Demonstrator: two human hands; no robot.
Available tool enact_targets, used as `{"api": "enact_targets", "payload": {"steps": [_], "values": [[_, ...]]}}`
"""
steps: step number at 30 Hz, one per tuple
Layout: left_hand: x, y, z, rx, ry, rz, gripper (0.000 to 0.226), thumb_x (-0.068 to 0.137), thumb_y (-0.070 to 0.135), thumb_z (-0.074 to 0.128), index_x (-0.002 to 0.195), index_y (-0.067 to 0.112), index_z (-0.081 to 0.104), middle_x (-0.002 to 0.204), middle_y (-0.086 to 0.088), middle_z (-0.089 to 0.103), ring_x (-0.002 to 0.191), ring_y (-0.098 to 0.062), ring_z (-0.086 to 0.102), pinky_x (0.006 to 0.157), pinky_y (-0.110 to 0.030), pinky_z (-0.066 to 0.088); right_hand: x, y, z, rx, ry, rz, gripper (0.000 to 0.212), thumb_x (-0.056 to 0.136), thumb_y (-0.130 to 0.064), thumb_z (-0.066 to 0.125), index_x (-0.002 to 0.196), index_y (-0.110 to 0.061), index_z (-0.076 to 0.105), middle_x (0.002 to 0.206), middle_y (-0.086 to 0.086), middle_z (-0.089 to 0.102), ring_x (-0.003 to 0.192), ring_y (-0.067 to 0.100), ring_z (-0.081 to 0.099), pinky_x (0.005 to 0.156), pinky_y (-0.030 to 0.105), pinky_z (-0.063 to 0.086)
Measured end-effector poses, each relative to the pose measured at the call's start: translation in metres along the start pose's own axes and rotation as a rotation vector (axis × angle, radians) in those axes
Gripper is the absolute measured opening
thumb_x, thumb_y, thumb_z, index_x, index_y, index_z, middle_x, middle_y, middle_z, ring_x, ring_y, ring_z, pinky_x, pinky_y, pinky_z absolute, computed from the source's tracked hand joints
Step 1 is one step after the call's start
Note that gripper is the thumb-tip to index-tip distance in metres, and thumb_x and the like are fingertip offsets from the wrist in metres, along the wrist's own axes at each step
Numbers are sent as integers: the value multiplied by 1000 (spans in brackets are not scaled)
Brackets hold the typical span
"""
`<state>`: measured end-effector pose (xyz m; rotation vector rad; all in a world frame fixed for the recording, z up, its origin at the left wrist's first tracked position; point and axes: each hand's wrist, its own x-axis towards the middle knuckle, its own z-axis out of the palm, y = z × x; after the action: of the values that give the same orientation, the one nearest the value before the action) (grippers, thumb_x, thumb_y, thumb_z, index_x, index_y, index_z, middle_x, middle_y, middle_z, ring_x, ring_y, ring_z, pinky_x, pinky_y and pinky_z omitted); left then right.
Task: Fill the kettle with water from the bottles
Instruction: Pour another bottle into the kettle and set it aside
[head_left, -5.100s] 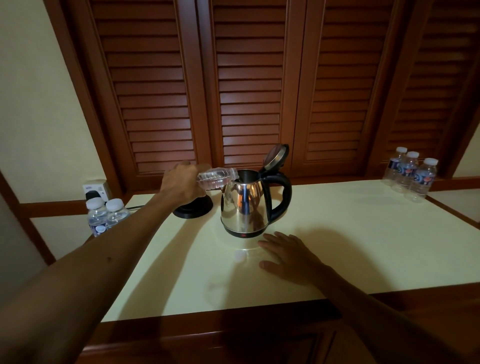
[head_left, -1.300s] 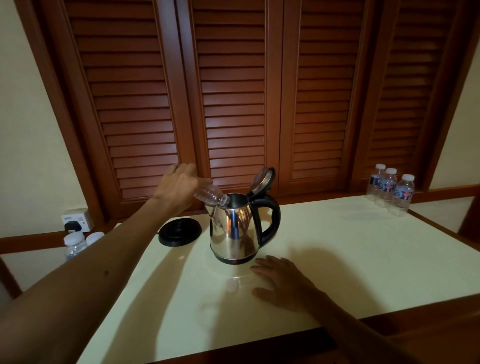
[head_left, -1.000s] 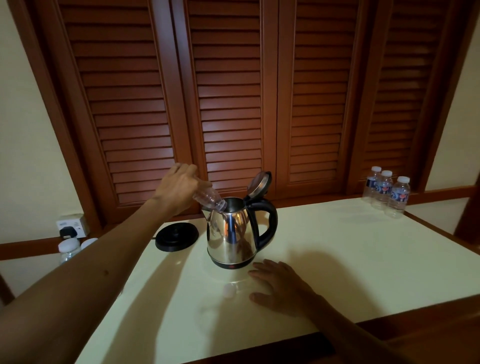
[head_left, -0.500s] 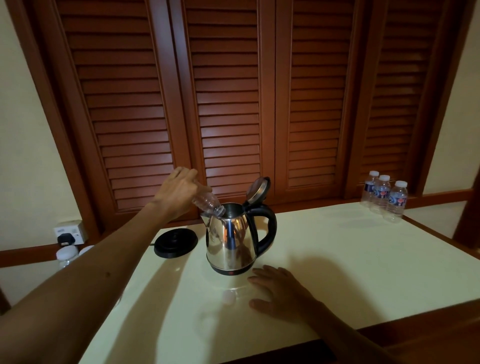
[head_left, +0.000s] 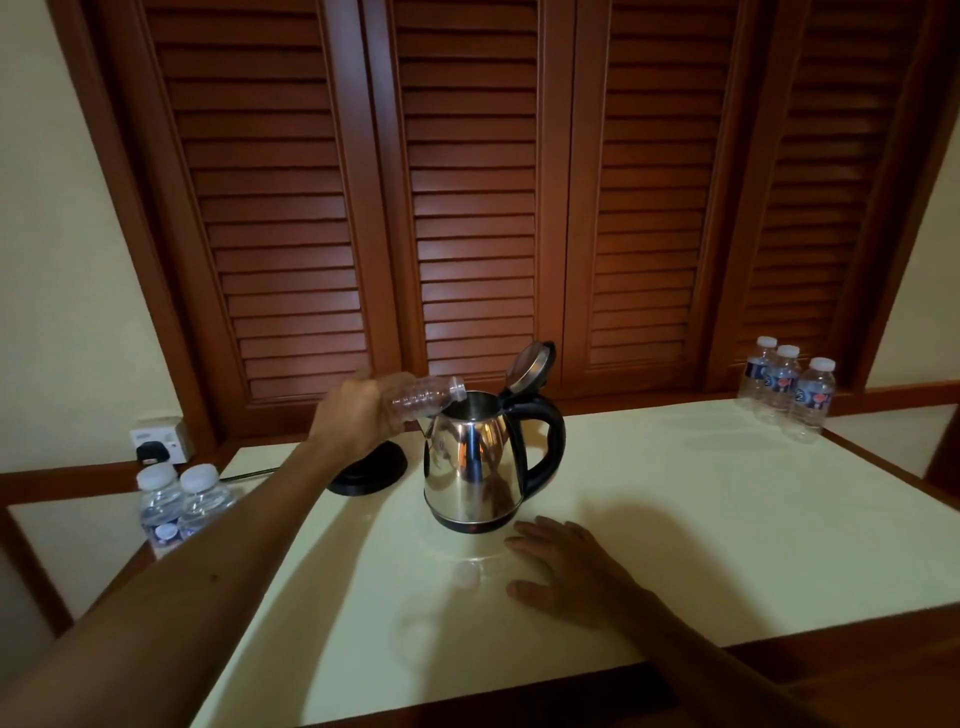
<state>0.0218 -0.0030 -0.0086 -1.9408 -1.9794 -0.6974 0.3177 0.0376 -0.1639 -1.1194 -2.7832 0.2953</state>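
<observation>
Your left hand (head_left: 358, 415) curls its fingers around the clear ribbed plastic bottle (head_left: 423, 397), its mouth just over the open shiny steel kettle (head_left: 475, 462). Your right hand (head_left: 566, 566) lies flat on the cream desk (head_left: 727, 519). Keep the mouth above the opening until dripping stops.

Hotel room, louvred doors (head_left: 467, 208), bottled water (head_left: 789, 389)

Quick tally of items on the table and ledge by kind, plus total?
Capped water bottles: 5, namely two at left and three at right
Open bottle held in left hand: 1
Kettle: 1
Kettle base: 1
Total: 8
</observation>
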Motion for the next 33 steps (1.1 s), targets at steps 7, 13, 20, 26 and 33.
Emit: {"api": "enact_targets", "payload": {"steps": [7,13,20,26,33], "values": [[-52,-1,25,-475,-22,-243,69,66,21,91,129,30,64,110,11,72,93,-8,67,87,-29,56,0,-1,-3,2,-17,0,70,88,-71,34,149,-38,25,159,-15,17,147,9,6,118,37,5],[-106,5,55,-716,-32,-451,70,64,20,93,127,25,64,106,3,67,100,-15,64,80,-24,50,1,-2,-2,-45,-22,-9,71,88,-74,31,149,-37,26,159,-13,19,147,11,11,119,40,9],[-142,19,68,-1101,-53,-588,72,65,2,90,126,24,60,110,-10,71,102,-24,69,77,-26,57,2,-3,0,-63,-21,4,69,89,-72,32,149,-36,27,159,-12,19,147,10,10,118,38,7],[-158,22,83,-1157,-43,-591,70,67,2,88,121,37,59,113,-12,71,103,-26,71,94,-45,57,-5,-15,-5,-151,-15,8,63,94,-63,32,148,-29,33,158,-4,26,145,17,20,117,38,17],[-162,20,86,-1104,-46,-553,75,71,10,88,135,29,54,116,-4,71,104,-16,70,96,-40,57,13,-66,-9,-57,34,28,57,91,-61,46,137,-29,46,139,-2,49,125,17,46,98,34,42]]}}
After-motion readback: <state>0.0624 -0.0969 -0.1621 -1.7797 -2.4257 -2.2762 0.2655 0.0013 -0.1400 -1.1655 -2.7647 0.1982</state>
